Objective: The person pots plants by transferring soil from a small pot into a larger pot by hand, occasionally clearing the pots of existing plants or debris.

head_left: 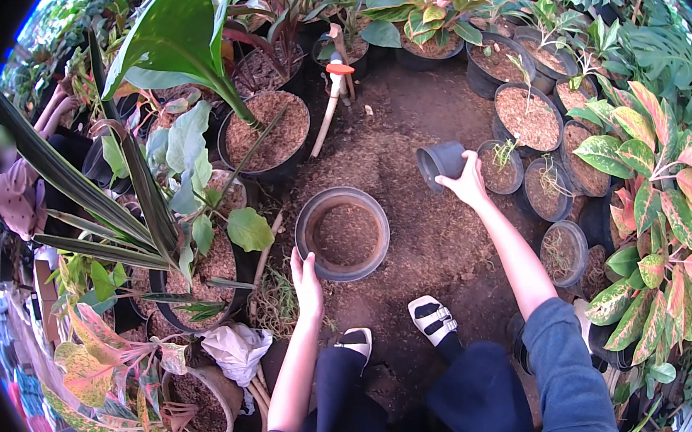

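Note:
A large round black pot (345,271) sits on the soil in the middle, tilted little if at all, with brown dirt showing inside it. My left hand (306,274) grips its lower-left rim, fingers and thumb at the edge. Up and to the right, my right hand (467,178) holds a smaller black pot (436,160) by its side, tipped sideways beside the potted plants. What is inside the smaller pot is hard to make out.
Potted plants (528,115) crowd the right and back, more (263,132) the left. A stick with an orange disc (338,69) stands behind. A white bag (238,351) lies lower left. Another person (27,188) is at the far left. My sandalled feet (432,316) stand below.

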A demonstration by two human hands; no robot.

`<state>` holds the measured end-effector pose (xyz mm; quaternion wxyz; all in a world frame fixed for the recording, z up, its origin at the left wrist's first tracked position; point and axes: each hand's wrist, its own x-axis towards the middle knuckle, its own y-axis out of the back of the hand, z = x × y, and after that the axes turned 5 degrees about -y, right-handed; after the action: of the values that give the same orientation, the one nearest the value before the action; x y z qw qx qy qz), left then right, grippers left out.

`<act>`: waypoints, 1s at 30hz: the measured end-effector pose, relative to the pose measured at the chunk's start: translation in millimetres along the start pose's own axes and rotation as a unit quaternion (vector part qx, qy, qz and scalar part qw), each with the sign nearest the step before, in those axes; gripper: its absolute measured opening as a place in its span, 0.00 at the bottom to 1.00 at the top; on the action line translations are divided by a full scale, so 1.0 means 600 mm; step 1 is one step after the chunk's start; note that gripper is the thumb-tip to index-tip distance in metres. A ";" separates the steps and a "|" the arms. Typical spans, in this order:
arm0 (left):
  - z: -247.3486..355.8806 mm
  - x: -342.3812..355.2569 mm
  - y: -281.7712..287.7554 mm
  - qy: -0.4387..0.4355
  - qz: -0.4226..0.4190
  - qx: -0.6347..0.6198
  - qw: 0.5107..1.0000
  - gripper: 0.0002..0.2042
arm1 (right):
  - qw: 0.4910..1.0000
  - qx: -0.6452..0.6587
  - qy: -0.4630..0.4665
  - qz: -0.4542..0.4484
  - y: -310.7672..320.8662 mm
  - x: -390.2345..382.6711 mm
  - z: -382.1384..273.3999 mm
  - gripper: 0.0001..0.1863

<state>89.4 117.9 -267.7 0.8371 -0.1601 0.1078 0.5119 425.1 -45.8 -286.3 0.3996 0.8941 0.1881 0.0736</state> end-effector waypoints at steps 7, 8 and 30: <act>-0.007 0.007 -0.004 -0.088 -0.030 0.037 0.995 0.25 | 0.993 -0.095 -0.064 0.016 -0.034 0.055 -0.042 0.43; -0.006 0.009 -0.003 -0.095 -0.031 0.045 0.994 0.25 | 0.992 -0.104 -0.074 0.016 -0.038 0.058 -0.042 0.42; 0.003 0.000 -0.012 -0.112 -0.028 0.074 0.991 0.27 | 0.985 0.094 0.014 -0.147 -0.086 0.045 -0.030 0.42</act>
<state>95.9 115.5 -264.9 0.8675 -0.0426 0.0463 0.4934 430.6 8.6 -312.8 0.3175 0.8892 0.3292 0.0080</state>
